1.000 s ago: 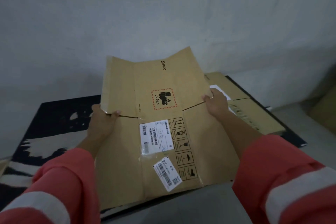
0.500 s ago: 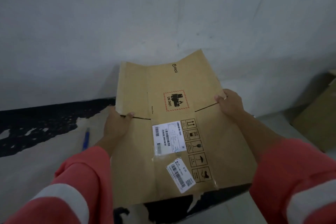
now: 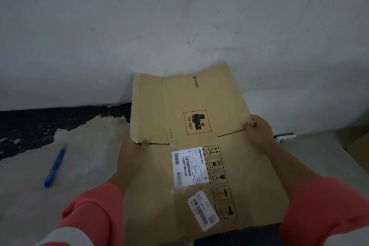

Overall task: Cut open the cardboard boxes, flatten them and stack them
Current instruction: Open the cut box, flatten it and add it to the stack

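Item: flattened cardboard box [image 3: 199,126], held up before the wall between both hands. Left hand [image 3: 131,156] gripped its left edge at a flap slit, thumb on top; right hand [image 3: 257,134] gripped the right edge likewise. Judged light, fairly stiff, apt to fold at creases; best held by both side edges. Blue pen [image 3: 55,166] lay on the floor, left

Flattened box [image 3: 191,146], gripped by left hand [image 3: 130,158] and right hand [image 3: 257,134], blocks the centre, far edge close to the wall [image 3: 179,26]. Patterned surface [image 3: 89,156] to the left is open bar a blue pen-shaped tool [image 3: 55,166], well apart from the box. On the right, a small white object [image 3: 284,136] lies near the right hand.
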